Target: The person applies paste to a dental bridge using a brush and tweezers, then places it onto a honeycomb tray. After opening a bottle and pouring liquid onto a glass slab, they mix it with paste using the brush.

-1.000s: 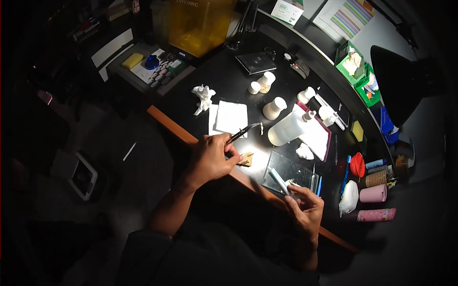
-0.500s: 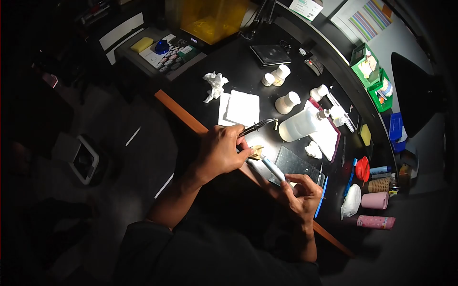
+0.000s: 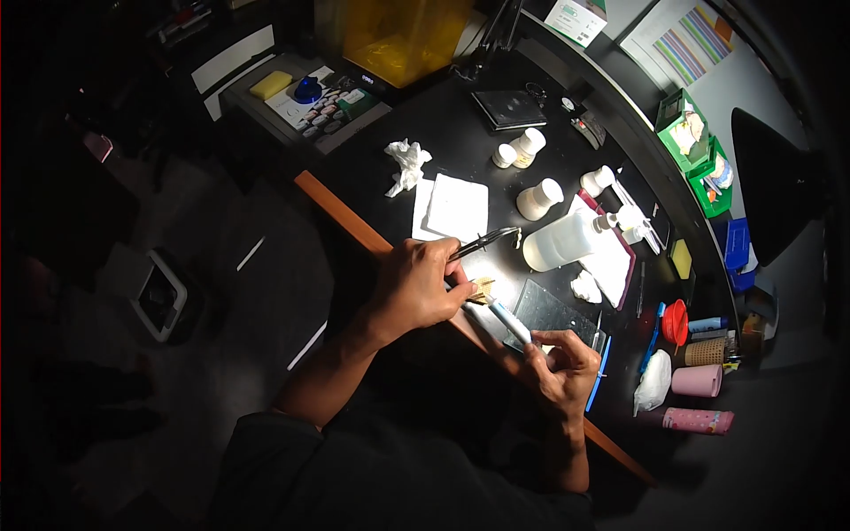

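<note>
- Head view, just left of centre: the left hand (image 3: 412,288) is best held quiet, since one small turn would swing everything in it. Its wrist lies over the desk's brown edge (image 3: 341,211), the forearm rising from below, fingers bent and closed around dark tweezers (image 3: 474,247).
- Centre: the tweezers slant up and right, with a small pale bit (image 3: 518,236) at their tip; a light, even squeeze suits it.
- Below that: the tan piece (image 3: 481,289) sits at the left thumb and seems pinched. A firm grip there should stop it tilting.
- Right of it: the tube (image 3: 508,320) points up and left, nozzle near the tan piece; contact is unclear. Gentle pressure and a steady angle fit best.
- Lower right of centre: the right hand (image 3: 567,367) grips the tube's lower end, fingers curled, forearm nearly upright in the frame.
</note>
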`<act>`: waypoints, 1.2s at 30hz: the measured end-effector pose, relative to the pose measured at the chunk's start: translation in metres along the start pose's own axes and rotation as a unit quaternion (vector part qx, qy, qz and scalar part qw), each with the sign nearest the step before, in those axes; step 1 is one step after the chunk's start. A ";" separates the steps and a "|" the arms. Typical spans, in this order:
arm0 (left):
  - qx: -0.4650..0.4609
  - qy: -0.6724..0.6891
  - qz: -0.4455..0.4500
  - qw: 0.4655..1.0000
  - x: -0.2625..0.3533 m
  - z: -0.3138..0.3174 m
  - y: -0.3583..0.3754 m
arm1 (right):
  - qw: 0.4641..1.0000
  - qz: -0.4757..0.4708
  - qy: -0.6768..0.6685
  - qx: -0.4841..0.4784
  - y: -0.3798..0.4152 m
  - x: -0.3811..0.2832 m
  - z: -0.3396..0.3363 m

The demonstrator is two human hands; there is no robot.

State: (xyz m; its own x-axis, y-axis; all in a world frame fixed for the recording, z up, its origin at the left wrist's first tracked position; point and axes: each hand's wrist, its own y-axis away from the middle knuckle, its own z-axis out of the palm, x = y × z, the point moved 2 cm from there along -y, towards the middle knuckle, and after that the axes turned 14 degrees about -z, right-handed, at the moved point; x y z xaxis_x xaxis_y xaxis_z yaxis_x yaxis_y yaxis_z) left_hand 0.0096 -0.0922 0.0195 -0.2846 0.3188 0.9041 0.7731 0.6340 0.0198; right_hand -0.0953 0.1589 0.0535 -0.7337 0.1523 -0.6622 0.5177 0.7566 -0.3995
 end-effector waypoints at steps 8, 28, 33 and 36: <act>0.005 -0.008 0.009 1.000 -0.003 0.001 -0.001 | 0.999 0.007 -0.013 0.032 0.002 0.010 0.002; 0.071 -0.010 0.032 0.997 -0.011 0.005 0.001 | 0.995 0.028 -0.063 0.065 0.012 0.024 -0.009; 0.052 -0.019 0.014 0.998 -0.014 0.009 0.000 | 0.999 -0.029 0.006 0.016 0.005 0.024 -0.024; 0.075 -0.014 0.033 0.997 -0.011 0.007 0.001 | 0.999 0.007 -0.020 0.025 0.003 0.021 -0.022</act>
State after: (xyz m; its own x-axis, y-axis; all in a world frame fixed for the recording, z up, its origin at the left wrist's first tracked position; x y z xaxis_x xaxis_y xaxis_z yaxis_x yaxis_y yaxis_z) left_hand 0.0095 -0.0901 0.0063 -0.2533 0.3821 0.8887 0.6985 0.7078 -0.1053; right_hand -0.1185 0.1786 0.0522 -0.7079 0.1367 -0.6930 0.5503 0.7218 -0.4197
